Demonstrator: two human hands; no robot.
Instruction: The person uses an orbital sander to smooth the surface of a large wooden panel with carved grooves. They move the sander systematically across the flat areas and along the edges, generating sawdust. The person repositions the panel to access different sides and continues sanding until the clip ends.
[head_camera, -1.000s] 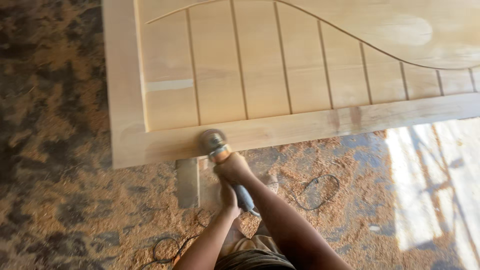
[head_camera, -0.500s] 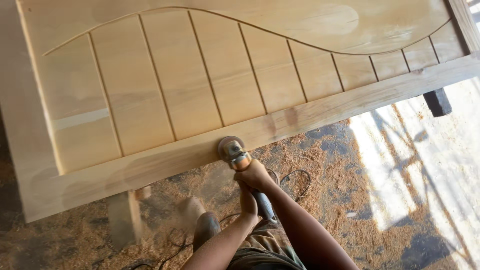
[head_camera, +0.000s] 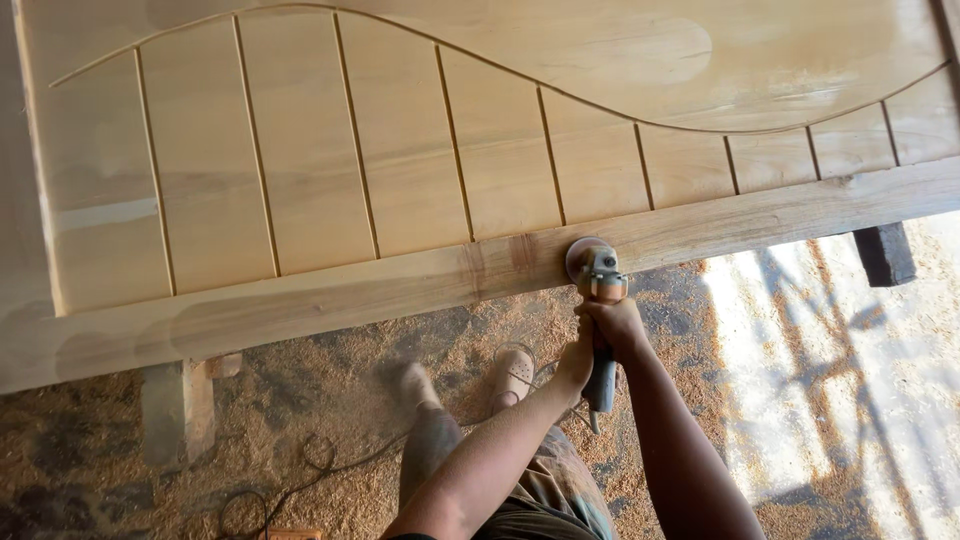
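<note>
The grinder (head_camera: 594, 268) has moved rightward along the door's rail (head_camera: 400, 290).

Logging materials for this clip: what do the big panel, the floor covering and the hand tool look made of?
Door panel: bare, unfinished pale wood, with visible grain and grooved boards. Floor covering: loose sawdust or shavings, tan and granular. Grinder, held by both hands, right hand and left hand: apparently a metal head with an orange and dark plastic body.

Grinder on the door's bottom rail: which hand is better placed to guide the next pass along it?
Probably the right hand: it grips the grinder just behind the disc on the door rail. The left hand holds further back on the handle.
</note>
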